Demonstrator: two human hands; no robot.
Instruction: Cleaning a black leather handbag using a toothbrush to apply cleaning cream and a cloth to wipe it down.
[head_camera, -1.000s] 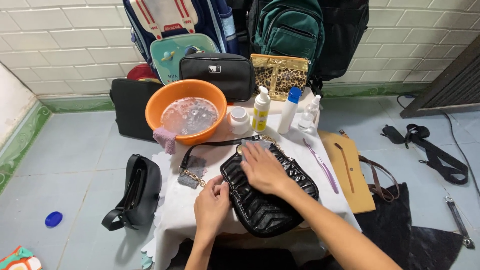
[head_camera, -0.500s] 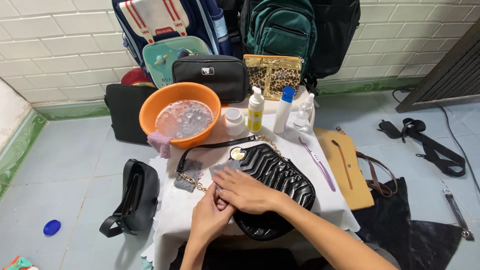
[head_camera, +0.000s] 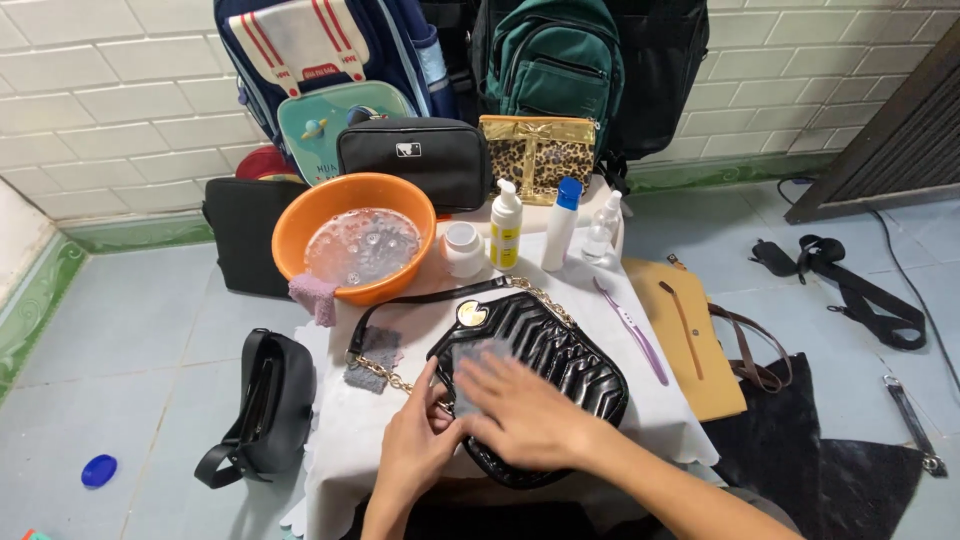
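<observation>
Both hands have slid nearer: right hand (head_camera: 520, 415) presses a grey cloth (head_camera: 470, 375) flat-fingered on the glossy black quilted bag (head_camera: 560, 350); left hand (head_camera: 415, 455) pinches its near-left edge.

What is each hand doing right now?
Left hand: fingers curled at the near left edge of the black quilted bag, steadying it.
Right hand: open, flat, pressing a grey cloth onto the bag.
</observation>
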